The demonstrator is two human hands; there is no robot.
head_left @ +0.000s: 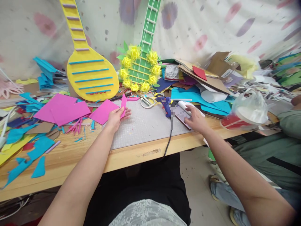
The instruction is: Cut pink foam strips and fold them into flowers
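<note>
Left hand [115, 119]: thumb and fingers clamped on a pink strip [123, 102], upright above the left part of the cutting mat [138, 128], apparently pinched low to leave its top free. Right hand [197, 120]: fingers apart, at the phone [179, 116] (contact cannot be told). Glue gun [166, 107]: between both hands, perhaps for easy reach. Mat: presumably there to shield the wooden table [131, 161].

magenta paper strip [123, 106]; blue glue gun [166, 107]; yellow instrument [92, 75], blue bars [90, 71]; white backdrop [185, 40], pink-purple blotches [169, 15]
</note>
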